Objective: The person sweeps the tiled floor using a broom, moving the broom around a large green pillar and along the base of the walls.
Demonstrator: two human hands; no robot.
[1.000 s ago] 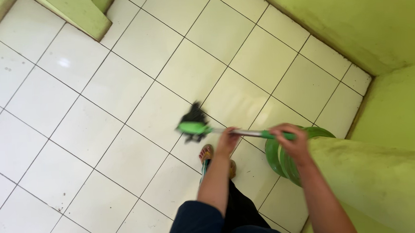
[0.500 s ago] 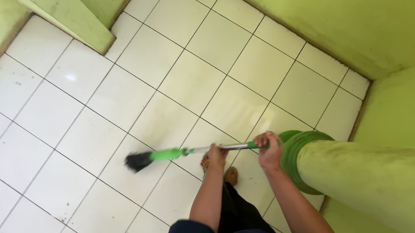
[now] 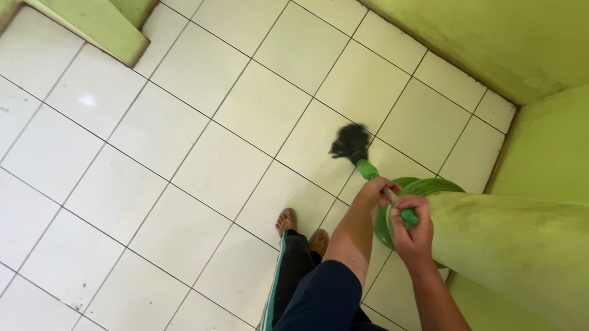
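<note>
I hold a short broom [image 3: 360, 154] with a green handle and black bristles over a white tiled floor [image 3: 172, 145]. My left hand [image 3: 375, 191] grips the handle lower down, closer to the bristles. My right hand [image 3: 413, 230] grips the handle's upper end. The bristle head points up and away from me, near the floor by the back wall. My feet in sandals [image 3: 286, 221] stand just left of my hands.
A green pillar [image 3: 534, 254] with a round green base [image 3: 430, 186] rises at my right, touching distance from my hands. Green walls [image 3: 489, 28] close the far right corner. Another green pillar corner [image 3: 92, 21] stands at the upper left.
The broom head swung from the left side, low across the tiles, to the right and away, now pointing toward the back wall. My hands moved right, closer to the pillar base.
</note>
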